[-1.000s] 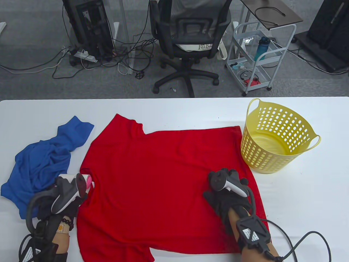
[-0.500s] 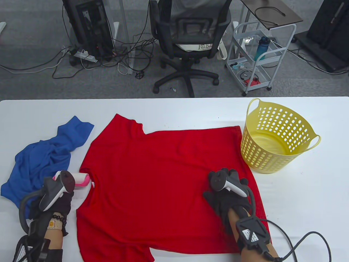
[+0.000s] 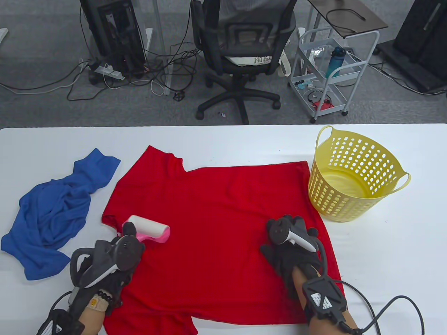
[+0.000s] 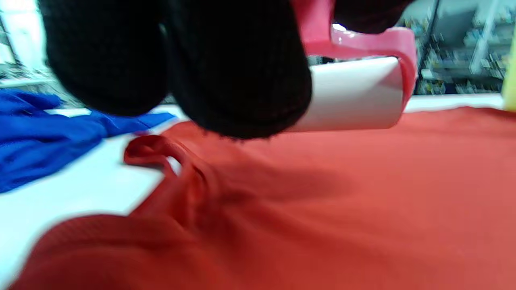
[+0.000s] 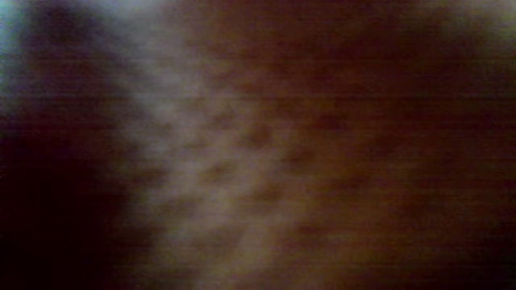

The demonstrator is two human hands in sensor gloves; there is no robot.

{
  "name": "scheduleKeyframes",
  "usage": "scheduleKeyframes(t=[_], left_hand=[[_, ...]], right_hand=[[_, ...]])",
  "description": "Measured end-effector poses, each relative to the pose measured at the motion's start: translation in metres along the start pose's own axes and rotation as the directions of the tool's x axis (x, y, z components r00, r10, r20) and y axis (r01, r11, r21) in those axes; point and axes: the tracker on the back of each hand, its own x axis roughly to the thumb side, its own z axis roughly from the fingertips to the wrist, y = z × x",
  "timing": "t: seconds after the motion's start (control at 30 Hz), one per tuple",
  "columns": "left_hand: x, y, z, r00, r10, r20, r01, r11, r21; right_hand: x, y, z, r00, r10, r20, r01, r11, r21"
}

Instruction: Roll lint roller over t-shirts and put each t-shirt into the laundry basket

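Observation:
A red t-shirt (image 3: 216,223) lies spread flat on the white table (image 3: 223,139). My left hand (image 3: 122,258) grips the pink handle of a lint roller (image 3: 148,228), whose white roll rests on the shirt near its left sleeve. In the left wrist view the lint roller (image 4: 354,96) sits on the red t-shirt (image 4: 322,201) below my curled fingers (image 4: 238,64). My right hand (image 3: 290,244) lies flat on the shirt's right part, pressing it down. The right wrist view is a dark red blur. A crumpled blue t-shirt (image 3: 56,213) lies at the left. The yellow laundry basket (image 3: 352,174) stands empty at the right.
Beyond the table's far edge stand an office chair (image 3: 241,52), a white trolley (image 3: 328,73) and cables on the floor. Bare table shows along the back and right of the basket.
My left hand has carried the lint roller rightward, from the table beside the shirt's left sleeve onto the red shirt. The right hand has stayed put.

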Motion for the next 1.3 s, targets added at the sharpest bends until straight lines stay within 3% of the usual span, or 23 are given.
scheduleKeyframes(t=[0.1,0.13,0.5,0.7,0.8,0.9,1.03,1.13,1.3], left_hand=[[0.015,-0.015,-0.021,0.996,-0.092,-0.013,0.091,0.993,-0.074],[0.019,-0.016,-0.027,0.990,-0.133,-0.040,0.132,0.990,-0.041],[0.043,0.004,-0.143,0.942,-0.196,-0.272,0.178,0.980,-0.090],[0.045,0.003,-0.159,0.934,-0.116,-0.338,0.094,0.992,-0.082],[0.043,0.001,-0.145,0.945,-0.165,-0.281,0.144,0.985,-0.096],[0.033,-0.002,-0.118,0.972,-0.117,-0.205,0.090,0.987,-0.135],[0.012,-0.005,-0.063,0.991,-0.082,-0.104,0.058,0.975,-0.213],[0.004,-0.011,-0.014,0.988,-0.147,-0.043,0.134,0.965,-0.226],[-0.004,-0.016,0.043,0.984,-0.179,-0.013,0.168,0.946,-0.279]], right_hand=[[0.000,0.000,0.000,1.000,0.000,0.001,0.000,1.000,0.000],[0.000,0.000,0.000,1.000,-0.001,0.001,0.001,1.000,0.001],[0.001,0.001,0.000,1.000,0.004,-0.002,-0.004,1.000,0.005],[0.001,0.001,0.000,1.000,0.003,-0.003,-0.003,1.000,0.008],[0.001,0.001,0.000,1.000,0.004,-0.002,-0.004,1.000,0.009],[0.001,0.001,-0.001,1.000,0.005,-0.001,-0.005,1.000,0.009],[0.001,0.001,-0.001,1.000,0.006,-0.002,-0.006,1.000,0.009],[0.001,0.001,-0.001,1.000,0.007,-0.004,-0.007,1.000,0.008],[0.001,0.001,-0.001,1.000,0.008,-0.005,-0.008,1.000,0.008]])
